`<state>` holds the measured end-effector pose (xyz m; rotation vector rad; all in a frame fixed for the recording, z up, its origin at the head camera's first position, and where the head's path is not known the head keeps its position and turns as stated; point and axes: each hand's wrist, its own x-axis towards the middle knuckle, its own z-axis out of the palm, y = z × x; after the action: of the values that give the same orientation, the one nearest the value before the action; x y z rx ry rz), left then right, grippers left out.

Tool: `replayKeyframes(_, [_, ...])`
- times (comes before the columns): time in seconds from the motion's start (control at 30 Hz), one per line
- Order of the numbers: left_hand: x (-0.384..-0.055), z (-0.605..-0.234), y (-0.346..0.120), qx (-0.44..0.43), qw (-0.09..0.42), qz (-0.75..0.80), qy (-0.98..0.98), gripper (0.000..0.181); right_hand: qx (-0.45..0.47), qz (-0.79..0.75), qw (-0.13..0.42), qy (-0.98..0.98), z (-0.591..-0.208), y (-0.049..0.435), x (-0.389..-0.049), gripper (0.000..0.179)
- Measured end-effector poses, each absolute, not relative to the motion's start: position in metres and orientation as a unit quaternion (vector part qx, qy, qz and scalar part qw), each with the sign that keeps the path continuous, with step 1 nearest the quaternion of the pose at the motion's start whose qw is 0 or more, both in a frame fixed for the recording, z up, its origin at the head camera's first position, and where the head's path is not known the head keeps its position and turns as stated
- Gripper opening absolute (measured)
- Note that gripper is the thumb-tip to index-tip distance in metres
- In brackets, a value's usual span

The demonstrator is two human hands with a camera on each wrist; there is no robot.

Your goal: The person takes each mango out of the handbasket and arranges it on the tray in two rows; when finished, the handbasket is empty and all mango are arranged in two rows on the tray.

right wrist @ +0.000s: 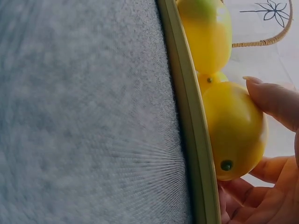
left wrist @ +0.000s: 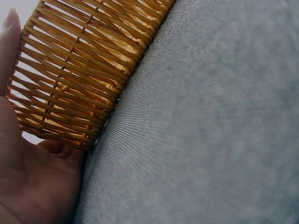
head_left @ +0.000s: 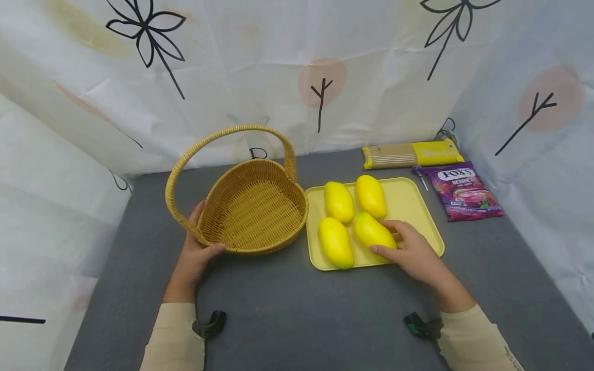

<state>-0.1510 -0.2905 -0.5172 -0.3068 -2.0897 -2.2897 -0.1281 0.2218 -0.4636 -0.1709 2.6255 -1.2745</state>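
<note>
My left hand [head_left: 194, 257] holds the left side of a woven wicker basket [head_left: 262, 214], its thumb over the rim near the foot of the tall arched handle. The basket's woven floor shows from above, and in the left wrist view its slatted side [left wrist: 88, 65] stands on the cloth. At the right, my right hand [head_left: 413, 252] grips a yellow mango [head_left: 373, 232] between thumb and fingers, at the front of a pale yellow tray [head_left: 413, 206]. Three more mangoes lie on the tray, one of them [head_left: 336, 242] just left of the gripped one.
Behind the tray lies a yellow pack of noodles [head_left: 413, 154]. To its right is a purple Fox's candy bag [head_left: 466, 193]. A white printed curtain [head_left: 260, 77] closes off the back and sides of the grey-covered table [head_left: 297, 319].
</note>
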Motion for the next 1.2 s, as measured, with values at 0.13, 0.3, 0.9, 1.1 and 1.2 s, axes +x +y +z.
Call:
replayKeyframes(0.13, [-0.15,-0.517,-0.29,-0.103,0.006,-0.744,-0.66,0.114,-0.06,-0.432,0.11,0.893,-0.462,0.22,-0.127,0.077])
replayKeyframes(0.3, [-0.151,-0.517,-0.29,-0.108,0.005,-0.745,-0.658,0.113,-0.062,-0.422,0.12,0.896,-0.462,0.222,-0.126,0.077])
replayKeyframes(0.9, [-0.151,-0.518,-0.291,-0.099,0.007,-0.744,-0.661,0.114,-0.053,-0.412,0.158,0.896,-0.457,0.23,-0.127,0.075])
replayKeyframes(1.1, [-0.152,-0.518,-0.291,-0.099,0.007,-0.744,-0.661,0.114,-0.049,-0.408,0.168,0.896,-0.456,0.23,-0.126,0.079])
replayKeyframes(1.2, [-0.152,-0.518,-0.291,-0.1,0.008,-0.745,-0.659,0.114,-0.056,-0.409,0.166,0.896,-0.456,0.23,-0.126,0.077])
